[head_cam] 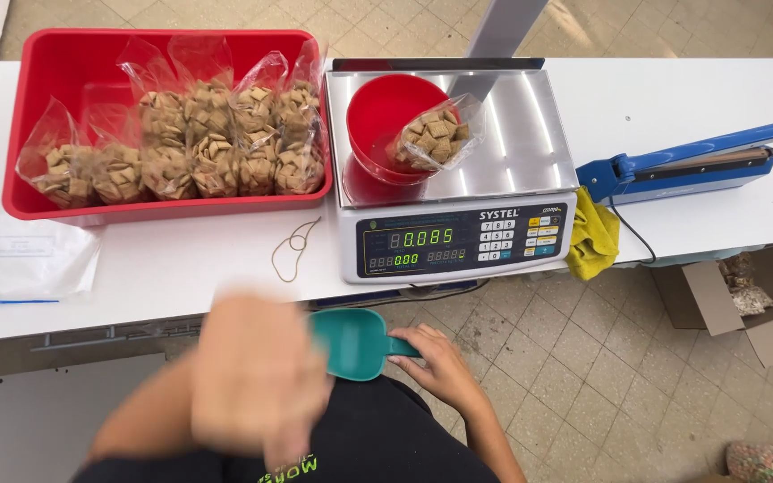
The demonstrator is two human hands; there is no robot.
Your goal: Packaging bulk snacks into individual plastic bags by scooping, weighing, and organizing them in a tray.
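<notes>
The teal scoop (351, 343) sits low in front of my body, below the counter (181, 268) edge, empty as far as I can see. My left hand (257, 376) hovers blurred just left of it, so I cannot tell whether its fingers are spread or closed. My right hand (436, 362) is wrapped around the scoop's short handle. It looks like light, stiff plastic, smooth enough to slip, so the handle is the place to hold. Further right, the scale (458, 170) carries a red bowl (382, 121) with a bag of cereal squares (436, 134).
</notes>
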